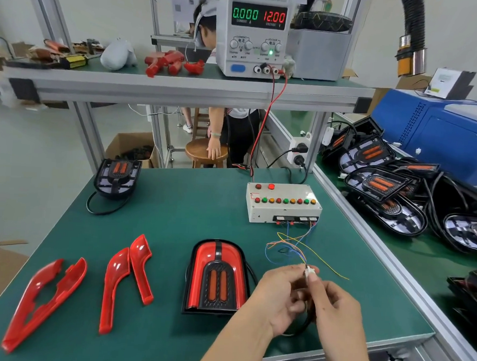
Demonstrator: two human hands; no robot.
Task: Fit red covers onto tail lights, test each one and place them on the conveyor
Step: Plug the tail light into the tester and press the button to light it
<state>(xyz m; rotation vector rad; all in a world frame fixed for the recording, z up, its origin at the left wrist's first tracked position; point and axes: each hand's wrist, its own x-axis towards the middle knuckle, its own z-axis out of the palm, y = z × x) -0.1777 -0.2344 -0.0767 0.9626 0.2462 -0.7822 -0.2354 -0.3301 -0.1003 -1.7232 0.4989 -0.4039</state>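
Both hands, left (276, 297) and right (333, 306), pinch a white connector (310, 271) just right of the covered tail light (216, 276); its wires (292, 245) reach the test box (282, 204) beyond.

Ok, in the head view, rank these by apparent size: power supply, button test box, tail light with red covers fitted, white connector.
1. Power supply, though the tail light looks close in size
2. Tail light, nearer the camera
3. Test box
4. White connector, pinched by both hands
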